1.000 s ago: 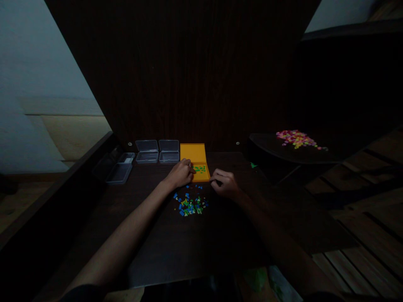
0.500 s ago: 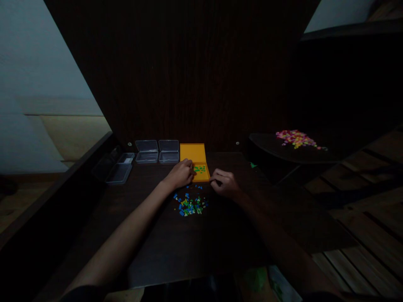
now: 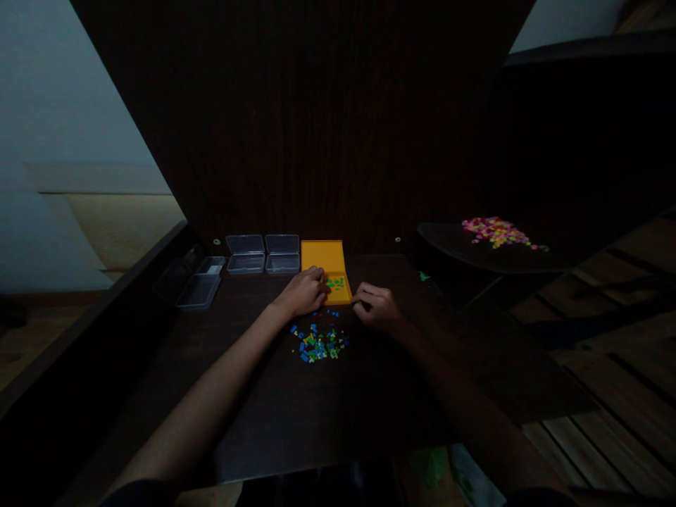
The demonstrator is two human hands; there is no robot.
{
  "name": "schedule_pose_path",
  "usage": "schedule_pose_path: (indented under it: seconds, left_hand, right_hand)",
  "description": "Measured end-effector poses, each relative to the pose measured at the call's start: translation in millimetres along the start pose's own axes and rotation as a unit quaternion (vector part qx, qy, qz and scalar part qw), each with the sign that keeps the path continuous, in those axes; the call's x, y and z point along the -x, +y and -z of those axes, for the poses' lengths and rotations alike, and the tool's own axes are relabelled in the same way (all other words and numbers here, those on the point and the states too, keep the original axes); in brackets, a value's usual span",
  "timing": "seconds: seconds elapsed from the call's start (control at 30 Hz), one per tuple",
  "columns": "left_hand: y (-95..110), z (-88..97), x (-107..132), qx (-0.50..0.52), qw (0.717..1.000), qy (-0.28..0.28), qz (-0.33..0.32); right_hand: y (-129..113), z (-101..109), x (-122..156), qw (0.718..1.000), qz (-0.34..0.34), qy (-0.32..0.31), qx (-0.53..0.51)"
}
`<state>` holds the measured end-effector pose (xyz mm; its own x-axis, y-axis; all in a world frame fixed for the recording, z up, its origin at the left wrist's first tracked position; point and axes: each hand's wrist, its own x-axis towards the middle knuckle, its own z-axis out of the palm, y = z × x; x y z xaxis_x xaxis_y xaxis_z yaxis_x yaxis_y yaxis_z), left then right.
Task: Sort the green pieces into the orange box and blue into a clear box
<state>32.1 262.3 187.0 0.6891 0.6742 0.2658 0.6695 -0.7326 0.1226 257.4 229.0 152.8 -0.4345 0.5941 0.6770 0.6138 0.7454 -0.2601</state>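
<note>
A yellow box (image 3: pixel 322 255) stands with its lid raised at the back of the dark table. Several small green pieces (image 3: pixel 336 282) lie loose in its shallow tray. My left hand (image 3: pixel 305 291) is closed on the tray's left side, its fingers curled over the edge and covering that part. At the front right corner, my right hand (image 3: pixel 376 305) grips the tray edge with bent fingers; its palm is in shadow. Just in front of the box is a scattered pile of small blue, green, white and yellow toy bricks (image 3: pixel 320 345).
Two clear plastic boxes (image 3: pixel 246 263) with raised lids stand left of the yellow one. Another open clear box (image 3: pixel 199 291) lies farther left. On a dark shelf (image 3: pixel 446 243) to the right sits a heap of pink and yellow beads (image 3: pixel 496 231). A tall dark panel (image 3: pixel 317 120) rises behind.
The green pieces in the yellow tray have shifted slightly. Both hands keep the same hold, and the brick pile looks unchanged.
</note>
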Motion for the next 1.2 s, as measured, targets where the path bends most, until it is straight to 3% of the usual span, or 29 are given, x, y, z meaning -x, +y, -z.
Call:
schedule_pose_path:
  seconds: [0.5,0.93,1.03,1.2]
  left_hand:
    - [-5,-5.0,0,-0.020,0.998,-0.003,0.056]
    - [-16,6.1,0,0.006,0.994,0.006,0.113]
    - [-20,9.3,0,0.015,0.994,0.005,0.112]
    - [-21,17.2,0,0.104,0.992,-0.014,0.065]
  right_hand:
    - [3,-1,2,1.000,0.009,-0.014,0.006]
    - [-3,3,-1,0.999,0.007,-0.027,-0.037]
    - [-5,5,-3,0.996,0.009,-0.057,-0.065]
    - [-11,7,-5,0.977,-0.037,-0.169,-0.123]
